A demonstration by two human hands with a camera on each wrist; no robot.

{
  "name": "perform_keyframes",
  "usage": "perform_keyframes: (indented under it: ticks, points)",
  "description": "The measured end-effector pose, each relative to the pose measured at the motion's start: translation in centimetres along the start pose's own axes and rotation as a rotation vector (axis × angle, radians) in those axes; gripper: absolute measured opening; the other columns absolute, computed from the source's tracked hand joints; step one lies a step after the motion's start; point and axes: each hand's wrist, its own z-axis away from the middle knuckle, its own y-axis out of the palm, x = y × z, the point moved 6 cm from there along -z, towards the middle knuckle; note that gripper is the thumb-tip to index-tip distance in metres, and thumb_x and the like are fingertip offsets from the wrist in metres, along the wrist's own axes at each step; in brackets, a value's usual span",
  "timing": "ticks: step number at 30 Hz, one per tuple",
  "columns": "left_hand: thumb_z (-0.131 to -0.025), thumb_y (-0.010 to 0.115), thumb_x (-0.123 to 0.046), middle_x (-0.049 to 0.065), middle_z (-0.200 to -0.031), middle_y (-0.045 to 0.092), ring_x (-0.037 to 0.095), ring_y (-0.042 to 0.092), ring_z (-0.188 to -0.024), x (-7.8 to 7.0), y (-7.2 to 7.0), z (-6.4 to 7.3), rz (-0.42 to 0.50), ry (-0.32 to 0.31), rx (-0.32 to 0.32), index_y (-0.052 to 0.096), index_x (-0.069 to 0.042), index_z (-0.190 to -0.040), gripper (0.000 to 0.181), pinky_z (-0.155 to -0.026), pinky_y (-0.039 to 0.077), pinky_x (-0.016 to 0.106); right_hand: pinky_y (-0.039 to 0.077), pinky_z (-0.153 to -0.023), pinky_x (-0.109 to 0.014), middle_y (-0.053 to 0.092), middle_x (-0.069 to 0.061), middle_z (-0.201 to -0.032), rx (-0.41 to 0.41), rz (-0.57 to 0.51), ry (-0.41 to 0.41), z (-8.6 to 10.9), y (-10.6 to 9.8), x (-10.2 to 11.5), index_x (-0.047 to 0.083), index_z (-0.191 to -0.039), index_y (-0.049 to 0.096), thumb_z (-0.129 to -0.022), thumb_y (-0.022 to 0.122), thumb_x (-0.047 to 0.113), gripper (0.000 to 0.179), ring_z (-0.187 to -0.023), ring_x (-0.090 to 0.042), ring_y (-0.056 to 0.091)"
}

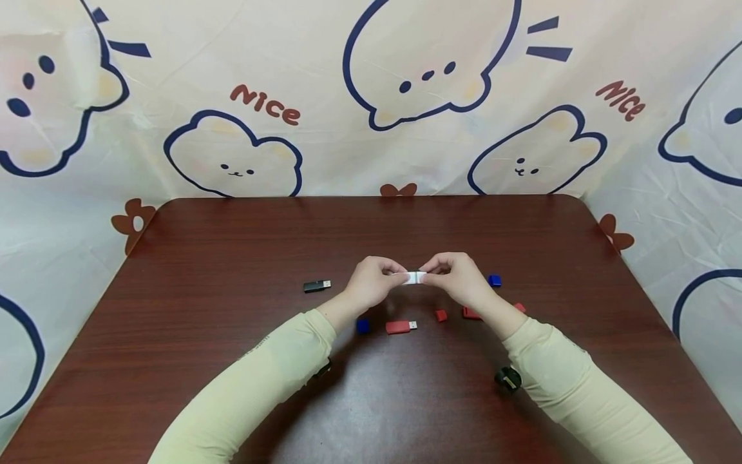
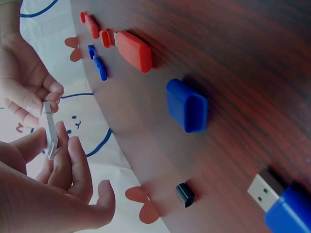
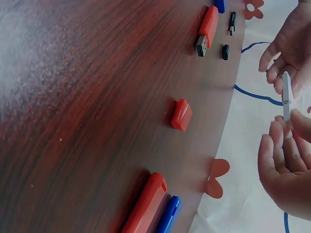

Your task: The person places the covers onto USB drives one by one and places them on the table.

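Note:
A slim white USB stick [image 1: 414,278] is held level above the table, its two ends between my hands. My left hand [image 1: 370,283] pinches the left end with thumb and fingers. On the right end, the thumb and fingers of my right hand [image 1: 462,281] pinch in the same way. A thin seam crosses the white stick [image 3: 286,92] in the right wrist view, so a cap appears to sit on it. The fingertips cover parts of both ends. Below the hands lie a red USB stick [image 1: 398,327] with its metal plug bare and a small red cap [image 1: 441,316].
A black USB stick [image 1: 315,286] lies uncapped at left, with a black cap [image 2: 185,194] nearby. A blue cap [image 2: 187,106] and an uncapped blue stick [image 2: 294,211] lie under the left arm. At right, the forearm partly hides another red stick [image 3: 146,204] beside a blue one [image 3: 168,214].

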Motion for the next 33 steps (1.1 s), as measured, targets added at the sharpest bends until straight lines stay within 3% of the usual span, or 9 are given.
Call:
perform_keyframes:
  ticks: [12,17,20,26,33]
  points:
    - [-0.084,0.069,-0.018,0.007,-0.087,0.070,0.012,0.054,-0.073,-0.2,0.0,0.1,0.024,-0.034,-0.018,0.073,-0.006,-0.089,0.014,-0.061,0.040,0.020,0.048,-0.067,-0.026,0.070,-0.012,-0.088,-0.010,0.017,-0.013,-0.1,-0.2,0.4,0.003,-0.093,0.071,-0.083,0.070,0.011,0.013,-0.078,-0.019,0.058]
    - [-0.086,0.067,-0.018,0.006,-0.085,0.070,0.013,0.053,-0.072,-0.5,0.1,0.1,-0.031,0.045,-0.020,0.072,-0.006,-0.090,0.014,-0.062,0.041,0.021,0.051,-0.071,-0.031,0.070,-0.012,-0.088,-0.005,0.001,0.011,-0.1,-0.1,0.2,0.002,-0.093,0.071,-0.083,0.070,0.011,0.013,-0.077,-0.018,0.059]
    - [-0.087,0.066,-0.018,0.006,-0.085,0.069,0.013,0.052,-0.072,-0.5,0.1,0.1,-0.054,0.091,-0.007,0.071,-0.006,-0.091,0.014,-0.064,0.041,0.021,0.052,-0.075,-0.037,0.069,-0.013,-0.086,0.010,-0.032,0.038,-0.1,0.0,-0.1,0.001,-0.094,0.070,-0.083,0.069,0.011,0.014,-0.078,-0.024,0.061]
    - [-0.084,0.069,-0.016,0.007,-0.083,0.067,0.014,0.054,-0.072,-0.1,0.2,-0.3,-0.019,0.124,0.013,0.069,-0.005,-0.096,0.016,-0.062,0.040,0.020,0.053,-0.079,-0.042,0.068,-0.019,-0.088,0.028,-0.117,0.079,-0.4,0.0,-0.7,-0.003,-0.101,0.066,-0.086,0.065,0.008,0.019,-0.081,-0.028,0.064]
    - [-0.081,0.071,-0.009,0.006,-0.086,0.068,0.020,0.059,-0.079,-0.5,0.0,0.0,-0.056,0.206,-0.035,0.066,-0.008,-0.095,0.016,-0.070,0.046,0.026,0.053,-0.082,-0.042,0.067,-0.019,-0.090,0.014,-0.135,0.096,-0.5,-0.4,-0.5,-0.005,-0.105,0.064,-0.087,0.063,0.007,0.021,-0.079,-0.025,0.065]
